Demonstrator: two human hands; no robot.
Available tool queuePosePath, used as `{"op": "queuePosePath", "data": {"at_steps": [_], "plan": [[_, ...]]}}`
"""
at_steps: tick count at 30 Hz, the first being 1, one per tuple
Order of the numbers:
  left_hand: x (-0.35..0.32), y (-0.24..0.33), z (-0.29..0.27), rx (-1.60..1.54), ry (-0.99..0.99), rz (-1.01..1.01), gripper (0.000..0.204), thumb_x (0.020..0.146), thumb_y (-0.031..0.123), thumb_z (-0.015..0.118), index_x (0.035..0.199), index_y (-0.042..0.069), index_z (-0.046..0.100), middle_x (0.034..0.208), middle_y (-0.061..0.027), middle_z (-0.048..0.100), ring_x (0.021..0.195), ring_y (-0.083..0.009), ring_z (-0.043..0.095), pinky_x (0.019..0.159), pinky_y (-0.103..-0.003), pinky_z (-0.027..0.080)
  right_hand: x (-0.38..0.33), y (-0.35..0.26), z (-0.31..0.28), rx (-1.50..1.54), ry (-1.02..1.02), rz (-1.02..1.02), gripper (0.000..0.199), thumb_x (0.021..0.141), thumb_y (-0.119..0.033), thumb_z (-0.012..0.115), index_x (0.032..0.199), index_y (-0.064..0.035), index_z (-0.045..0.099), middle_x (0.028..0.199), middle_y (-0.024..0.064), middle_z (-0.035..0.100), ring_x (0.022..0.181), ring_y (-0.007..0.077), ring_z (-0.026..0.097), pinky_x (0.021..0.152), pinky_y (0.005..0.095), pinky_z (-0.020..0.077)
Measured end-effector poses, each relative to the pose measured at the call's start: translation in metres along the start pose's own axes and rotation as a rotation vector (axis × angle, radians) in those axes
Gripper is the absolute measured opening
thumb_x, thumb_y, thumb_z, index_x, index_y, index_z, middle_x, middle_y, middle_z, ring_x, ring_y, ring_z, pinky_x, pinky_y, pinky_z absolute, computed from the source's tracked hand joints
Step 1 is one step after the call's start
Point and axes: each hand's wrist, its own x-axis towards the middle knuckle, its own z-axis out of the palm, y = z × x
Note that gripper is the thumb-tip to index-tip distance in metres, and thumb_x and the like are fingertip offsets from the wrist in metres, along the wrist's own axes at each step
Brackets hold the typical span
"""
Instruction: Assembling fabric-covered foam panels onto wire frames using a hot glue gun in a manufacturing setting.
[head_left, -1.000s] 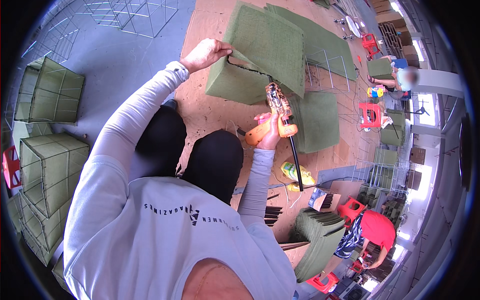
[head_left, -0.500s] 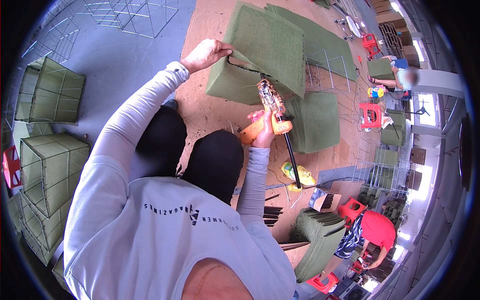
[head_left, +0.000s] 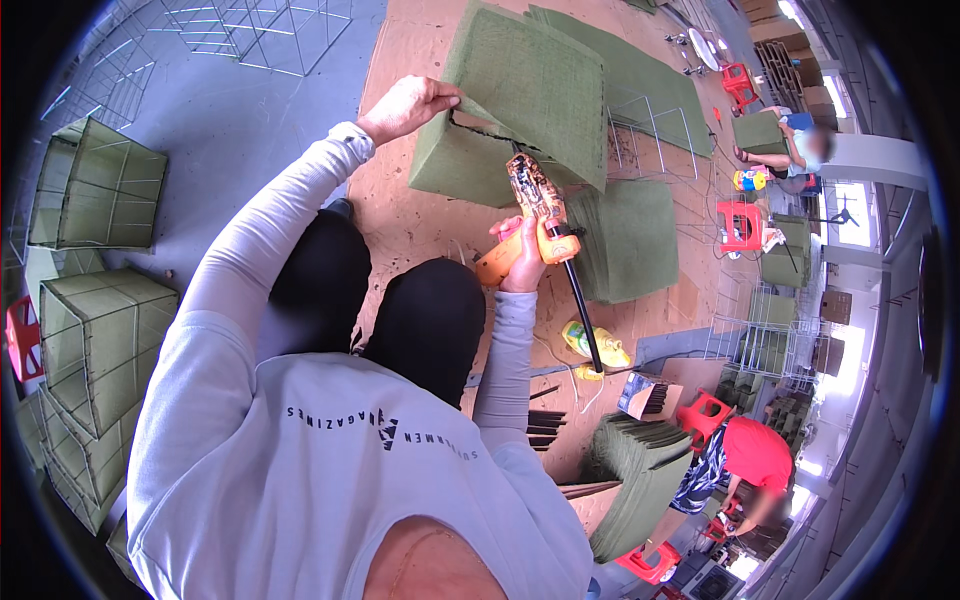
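Observation:
A green felt-covered box [head_left: 525,75] stands on the cardboard in front of my knees. My left hand [head_left: 408,108] is closed, pinching the lifted corner of its top felt sheet between thumb and fingers. A dark bead, apparently glue, runs along the gap under that edge. My right hand [head_left: 522,262] grips an orange glue gun [head_left: 550,235] with a stained, mottled barrel. Its nozzle points into the gap, right of my left hand. A long black glue stick [head_left: 583,315] sticks out of the gun's back end.
A stack of green felt sheets [head_left: 630,245] lies right of the box, with a wire frame [head_left: 655,135] behind. A yellow bottle [head_left: 595,345] lies near the glue stick. Felt-covered frames [head_left: 95,330] stand at left. Two people work at right, one in a red shirt [head_left: 755,458].
The glue gun has shifted slightly left along the gap, toward my left hand. My left hand keeps its pinch on the felt corner.

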Motion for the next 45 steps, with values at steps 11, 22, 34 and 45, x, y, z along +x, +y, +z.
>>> {"op": "queuePosePath", "data": {"at_steps": [11,22,34,45], "plan": [[0.001,-0.009,0.002,-0.014,0.011,0.02,0.025,0.09,0.02,0.052,0.107,0.004,0.061,0.087,-0.0182,0.064,0.081,-0.032,0.063,0.073,-0.035,0.049,0.0,-0.005,-0.006,0.01,0.066,-0.037,0.025,0.092,-0.027,0.05,0.091,-0.0021,0.048,0.075,0.0081,0.051,0.069,0.0205,0.054,0.066,0.0353,0.0474],[0.001,-0.008,0.002,-0.004,0.023,0.012,0.025,0.09,0.021,0.052,0.106,0.004,0.061,0.087,-0.0178,0.064,0.077,-0.0301,0.063,0.072,-0.034,0.049,0.004,-0.005,-0.022,0.053,0.123,-0.079,0.027,0.092,-0.029,0.05,0.088,-0.002,0.048,0.072,0.0081,0.05,0.067,0.0205,0.053,0.065,0.0359,0.0473],[0.001,-0.008,0.002,-0.014,0.03,-0.007,0.025,0.09,0.021,0.052,0.107,0.005,0.061,0.087,-0.0174,0.064,0.079,-0.0297,0.063,0.073,-0.034,0.049,0.004,-0.009,-0.024,0.089,0.114,-0.078,0.023,0.092,-0.025,0.052,0.088,-0.0027,0.048,0.075,0.007,0.049,0.069,0.0192,0.052,0.068,0.035,0.0474],[0.002,-0.005,0.001,-0.058,0.027,-0.019,0.026,0.089,0.021,0.052,0.105,0.003,0.062,0.09,-0.0181,0.064,0.085,-0.0314,0.062,0.077,-0.035,0.048,0.004,-0.012,-0.03,0.058,0.187,-0.106,0.026,0.092,-0.029,0.049,0.088,-0.0034,0.048,0.073,0.0062,0.048,0.068,0.0174,0.05,0.065,0.0354,0.0469]]}}
